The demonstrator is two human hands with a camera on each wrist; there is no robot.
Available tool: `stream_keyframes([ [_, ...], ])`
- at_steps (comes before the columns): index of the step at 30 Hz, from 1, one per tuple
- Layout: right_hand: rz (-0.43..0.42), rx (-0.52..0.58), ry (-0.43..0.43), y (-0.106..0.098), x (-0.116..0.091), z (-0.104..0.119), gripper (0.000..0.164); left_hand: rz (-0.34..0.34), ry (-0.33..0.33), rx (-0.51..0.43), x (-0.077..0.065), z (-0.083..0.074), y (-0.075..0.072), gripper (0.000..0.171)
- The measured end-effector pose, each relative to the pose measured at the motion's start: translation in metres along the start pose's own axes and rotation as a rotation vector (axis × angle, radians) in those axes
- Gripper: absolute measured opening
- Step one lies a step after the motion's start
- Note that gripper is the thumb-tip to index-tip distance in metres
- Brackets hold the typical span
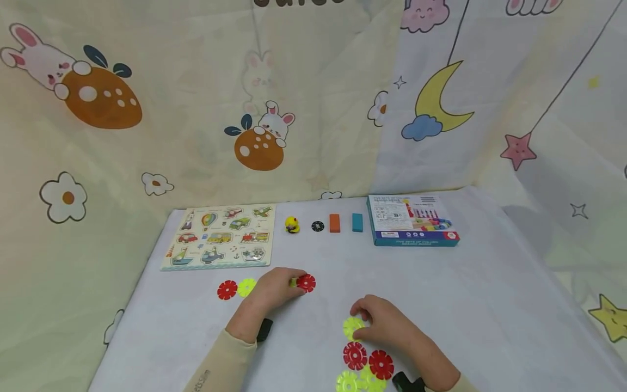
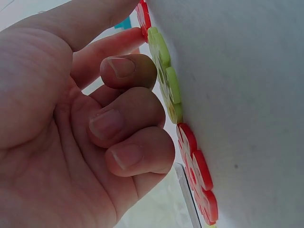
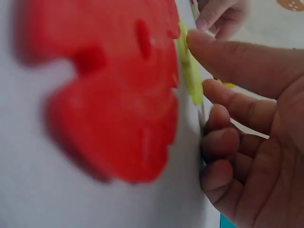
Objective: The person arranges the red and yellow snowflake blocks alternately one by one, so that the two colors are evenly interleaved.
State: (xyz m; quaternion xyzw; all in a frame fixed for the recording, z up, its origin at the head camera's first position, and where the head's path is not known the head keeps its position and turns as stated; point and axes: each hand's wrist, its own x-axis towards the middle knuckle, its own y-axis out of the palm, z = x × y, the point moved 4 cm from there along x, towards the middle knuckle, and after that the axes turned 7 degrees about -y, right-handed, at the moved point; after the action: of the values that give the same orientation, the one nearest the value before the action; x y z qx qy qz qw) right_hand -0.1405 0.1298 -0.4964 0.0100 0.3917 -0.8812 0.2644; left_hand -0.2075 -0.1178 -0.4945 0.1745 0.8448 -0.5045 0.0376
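A row of flat, notched plastic snowflake discs lies on the white-covered table, in alternating red and yellow-green. My left hand (image 1: 276, 289) is at the row's right end, thumb and forefinger at the edges of a red snowflake disc (image 1: 307, 283); its other fingers curl in. The left wrist view shows a yellow-green disc (image 2: 165, 76) and another red disc (image 2: 195, 173) under that hand. My right hand (image 1: 389, 321) pinches a yellow-green snowflake disc (image 1: 352, 328) at its edges, flat at the top of a second group. Below it lie two red discs (image 1: 355, 356) and yellow-green ones (image 1: 349, 382).
A picture puzzle board (image 1: 222, 237) lies at the back left, a boxed set (image 1: 413, 220) at the back right. Between them stand a yellow duck (image 1: 292, 224), a black round chip (image 1: 318, 226), an orange block (image 1: 334, 223) and a blue block (image 1: 357, 222). A printed curtain (image 1: 313, 109) hangs behind.
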Motion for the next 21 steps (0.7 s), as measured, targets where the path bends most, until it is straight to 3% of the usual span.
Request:
stream_keyframes([
  [6, 0.024, 0.0, 0.016, 0.003, 0.001, 0.006, 0.046, -0.001, -0.002, 0.008, 0.001, 0.0, -0.001, 0.042],
  [9, 0.038, 0.047, -0.002, 0.003, 0.001, 0.014, 0.036, 0.003, -0.004, 0.006, 0.0, 0.0, 0.0, 0.042],
  [12, -0.01, 0.113, -0.039, -0.003, 0.007, 0.019, 0.026, 0.006, -0.002, 0.009, 0.0, -0.001, 0.001, 0.042],
  [17, -0.15, 0.225, -0.012, -0.018, 0.036, 0.021, 0.035, 0.003, -0.014, 0.004, 0.0, 0.0, 0.002, 0.043],
  [21, -0.181, 0.223, 0.041, -0.02, 0.065, 0.021, 0.044, 0.002, -0.012, 0.008, 0.001, 0.002, 0.002, 0.044],
])
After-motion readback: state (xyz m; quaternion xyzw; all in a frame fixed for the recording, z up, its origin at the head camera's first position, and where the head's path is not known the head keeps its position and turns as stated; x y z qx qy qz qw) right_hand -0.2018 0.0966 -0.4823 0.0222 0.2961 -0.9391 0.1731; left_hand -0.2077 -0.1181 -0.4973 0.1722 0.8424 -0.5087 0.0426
